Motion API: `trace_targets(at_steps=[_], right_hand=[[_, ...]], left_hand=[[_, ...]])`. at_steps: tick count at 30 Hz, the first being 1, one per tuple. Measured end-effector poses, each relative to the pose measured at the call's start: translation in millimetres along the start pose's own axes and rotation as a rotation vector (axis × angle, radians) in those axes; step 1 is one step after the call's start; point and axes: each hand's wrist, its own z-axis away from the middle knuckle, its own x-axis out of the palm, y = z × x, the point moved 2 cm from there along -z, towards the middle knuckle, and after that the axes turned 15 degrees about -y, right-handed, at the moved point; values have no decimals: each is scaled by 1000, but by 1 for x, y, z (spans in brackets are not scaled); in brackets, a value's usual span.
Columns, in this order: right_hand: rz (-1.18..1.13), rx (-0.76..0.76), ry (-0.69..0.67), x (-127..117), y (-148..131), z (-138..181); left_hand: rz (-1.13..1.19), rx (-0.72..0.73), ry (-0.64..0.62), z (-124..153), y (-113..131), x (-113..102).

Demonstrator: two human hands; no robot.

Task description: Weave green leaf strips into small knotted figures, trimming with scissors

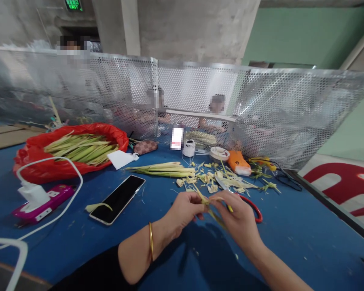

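My left hand (184, 211) pinches a narrow yellow-green leaf strip (201, 194) between thumb and fingers. Fingertips of my right hand (236, 216) close on the same strip, close beside the left ones, and a folded or knotted part shows between them. The strip's lower end hangs beneath the hands. Red-handled scissors (259, 213) lie on the table, partly hidden behind my right hand. Beyond my hands are pale leaf scraps (212, 188) and a bundle of long leaf strips (166, 169).
On the blue table (109, 250) lie a dark-screened phone (119, 198), a purple power strip (42, 204) with a white cable, and a red plastic bag (30, 161) of leaves. A thread spool (188, 148) and orange packet (239, 163) stand before the perforated metal screen (197, 85); people sit behind it.
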Motion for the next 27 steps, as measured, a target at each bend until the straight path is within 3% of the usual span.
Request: trace_targets(at_steps=[3,5,9,16,20,22,23,25,27], right_hand=[[-348,205,84,0,11,-1],[-495,253,82,3,14,-3],[-556,245,86,7,10,-5],[-678,338,155,13,19,-4],[-749,476,-33,13,30,-6],[-570,486,-90,4,29,-6],[-389,471,-40,-3,27,-5],[95,384,194,-21,18,-2],[399,239,336,-31,8,0]], left_hand=[[-12,-36,-69,1,3,1],[31,-70,-84,2,4,1],[133,-122,-65,2,2,3],[93,-139,4,-1,-4,4],[38,-156,3,0,-4,4],[13,-162,0,2,-2,4],[-2,-163,-5,3,-1,4],[-49,-165,-11,4,1,4],[-102,-159,-20,5,2,5]])
